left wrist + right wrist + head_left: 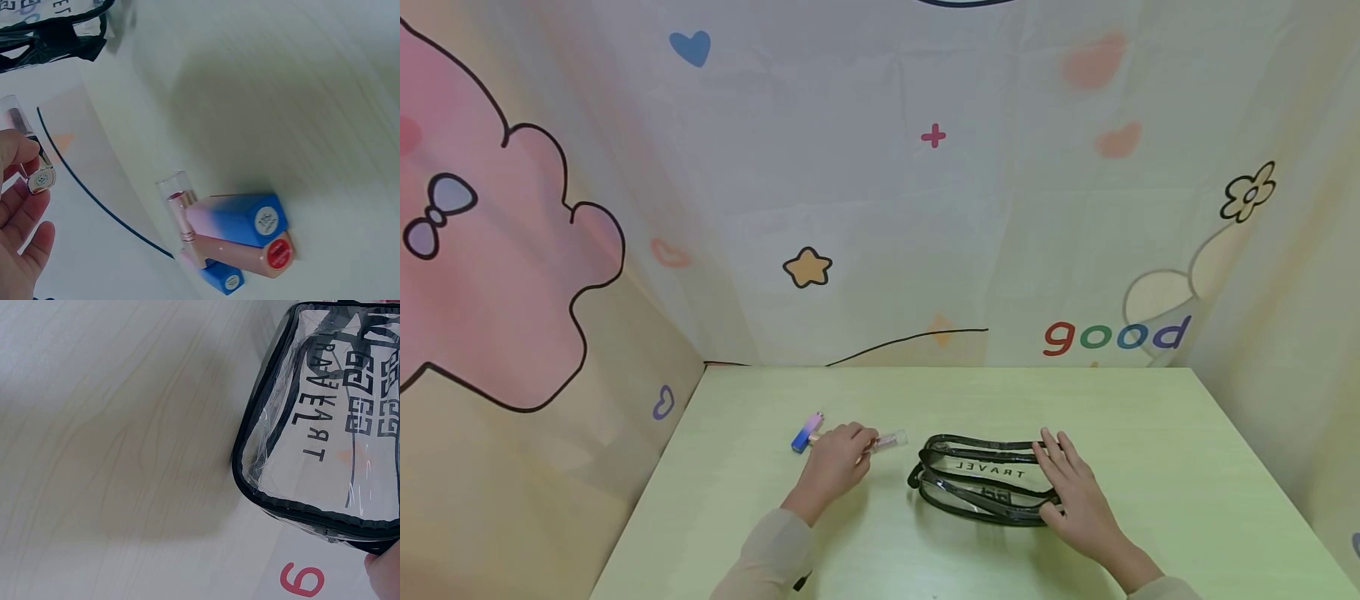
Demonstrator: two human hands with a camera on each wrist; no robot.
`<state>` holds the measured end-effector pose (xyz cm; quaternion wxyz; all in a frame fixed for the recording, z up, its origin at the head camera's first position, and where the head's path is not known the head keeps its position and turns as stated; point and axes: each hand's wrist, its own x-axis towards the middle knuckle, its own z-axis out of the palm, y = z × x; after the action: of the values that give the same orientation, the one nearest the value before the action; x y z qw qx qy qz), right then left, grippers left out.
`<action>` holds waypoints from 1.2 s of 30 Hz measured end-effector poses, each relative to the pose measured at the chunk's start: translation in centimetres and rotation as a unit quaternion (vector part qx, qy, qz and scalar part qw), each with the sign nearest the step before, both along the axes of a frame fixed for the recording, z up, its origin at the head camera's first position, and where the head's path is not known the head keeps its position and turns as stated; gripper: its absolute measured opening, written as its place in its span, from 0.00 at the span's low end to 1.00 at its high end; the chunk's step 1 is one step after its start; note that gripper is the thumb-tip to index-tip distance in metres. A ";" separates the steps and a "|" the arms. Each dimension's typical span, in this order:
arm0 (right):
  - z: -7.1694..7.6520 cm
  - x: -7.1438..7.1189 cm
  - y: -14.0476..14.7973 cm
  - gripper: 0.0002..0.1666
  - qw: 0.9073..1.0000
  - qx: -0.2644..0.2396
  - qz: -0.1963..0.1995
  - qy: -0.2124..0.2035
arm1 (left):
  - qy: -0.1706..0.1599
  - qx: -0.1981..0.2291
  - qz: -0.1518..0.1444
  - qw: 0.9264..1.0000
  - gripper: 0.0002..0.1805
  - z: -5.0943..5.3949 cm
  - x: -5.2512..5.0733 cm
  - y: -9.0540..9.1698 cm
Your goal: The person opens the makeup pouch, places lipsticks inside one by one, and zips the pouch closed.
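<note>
My left hand [837,458] pinches a lipstick tube [41,178] with a clear cap, raised above the table in the left wrist view. Left of that hand lies a small group: a pink-to-blue lipstick tube [240,220], a rose-coloured tube [250,255], another blue-ended tube [223,277] and a slim lipstick with a clear cap [180,209]. A clear travel pouch [977,481] with black trim and printed letters stands right of the left hand. My right hand [1081,502] rests on its right end, fingers mostly straight along the trim.
The pale wood-grain table [1165,467] carries these things. A printed curtain [880,183] hangs behind the table and along its sides. A small dark tab [802,581] shows beside the left sleeve.
</note>
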<state>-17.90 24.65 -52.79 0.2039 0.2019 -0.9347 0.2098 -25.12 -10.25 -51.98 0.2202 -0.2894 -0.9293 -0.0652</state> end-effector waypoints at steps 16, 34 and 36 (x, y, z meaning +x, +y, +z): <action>0.0 0.0 -0.1 0.44 1.000 0.000 0.000 0.004 | 0.026 0.006 -0.035 0.999 0.12 3.4 0.2 1.7; 0.2 0.0 -0.1 0.44 1.000 -0.005 0.004 -0.003 | 0.076 0.015 -0.104 0.992 0.12 4.7 1.2 4.6; 0.3 0.0 -0.1 0.44 1.000 -0.005 0.003 -0.005 | 0.078 0.013 -0.108 0.991 0.12 4.6 1.3 5.0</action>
<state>-17.92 24.52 -52.54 0.1994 0.2027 -0.9340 0.2164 -23.81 -5.28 -47.33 0.2871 -0.3893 -0.8717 -0.0780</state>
